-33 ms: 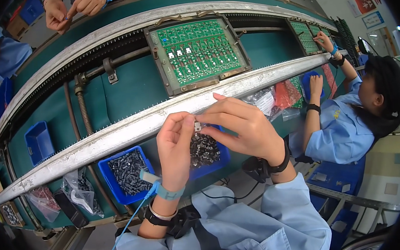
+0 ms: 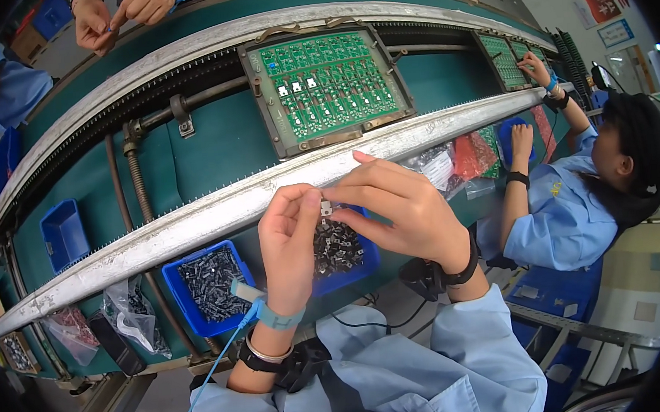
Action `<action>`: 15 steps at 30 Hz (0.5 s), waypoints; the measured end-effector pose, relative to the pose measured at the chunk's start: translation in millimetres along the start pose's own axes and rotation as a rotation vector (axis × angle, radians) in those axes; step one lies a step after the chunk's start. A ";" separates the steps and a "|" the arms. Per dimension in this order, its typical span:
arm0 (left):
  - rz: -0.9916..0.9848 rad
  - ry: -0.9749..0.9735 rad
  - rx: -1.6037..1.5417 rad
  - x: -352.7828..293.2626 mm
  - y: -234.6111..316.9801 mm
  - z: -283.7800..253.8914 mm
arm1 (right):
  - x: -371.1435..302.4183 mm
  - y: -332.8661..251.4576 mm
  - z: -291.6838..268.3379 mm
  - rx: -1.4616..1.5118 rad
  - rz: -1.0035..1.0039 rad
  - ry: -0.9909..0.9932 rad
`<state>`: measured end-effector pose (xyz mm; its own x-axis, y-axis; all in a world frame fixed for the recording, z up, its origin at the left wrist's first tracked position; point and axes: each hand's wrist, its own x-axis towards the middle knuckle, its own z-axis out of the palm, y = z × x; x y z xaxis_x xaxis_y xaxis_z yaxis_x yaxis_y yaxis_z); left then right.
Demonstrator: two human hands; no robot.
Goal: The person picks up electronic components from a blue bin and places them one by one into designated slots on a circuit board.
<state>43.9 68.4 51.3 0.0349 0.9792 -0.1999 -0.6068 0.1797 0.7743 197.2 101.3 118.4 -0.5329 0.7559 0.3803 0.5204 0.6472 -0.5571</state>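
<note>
Small electronic component (image 2: 325,207), pale-bodied and pinched between both hands above a blue bin (image 2: 365,261) of similar dark parts, looks light and rigid (its thin legs likely bend easily), best gripped by the body. Left hand (image 2: 293,244) and right hand (image 2: 400,204) close fingertips on it. Beyond the metal rail (image 2: 191,217) lies a green circuit board (image 2: 324,86).

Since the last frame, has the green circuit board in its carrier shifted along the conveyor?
No. The green circuit board sits at the same spot against the metal rail, as before.

Green circuit board (image 2: 323,86) — co-worker (image 2: 577,194) at right
</note>
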 end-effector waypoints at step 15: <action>0.234 -0.395 0.833 -20.5 -18.1 -12.0 | 63.9 90.9 -20.5 -0.255 -0.085 0.082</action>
<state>44.7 43.9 34.1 0.3429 0.9325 0.1138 0.1233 -0.1648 0.9786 224.1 210.4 107.2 -0.5316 0.6964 0.4821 0.6329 0.7049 -0.3204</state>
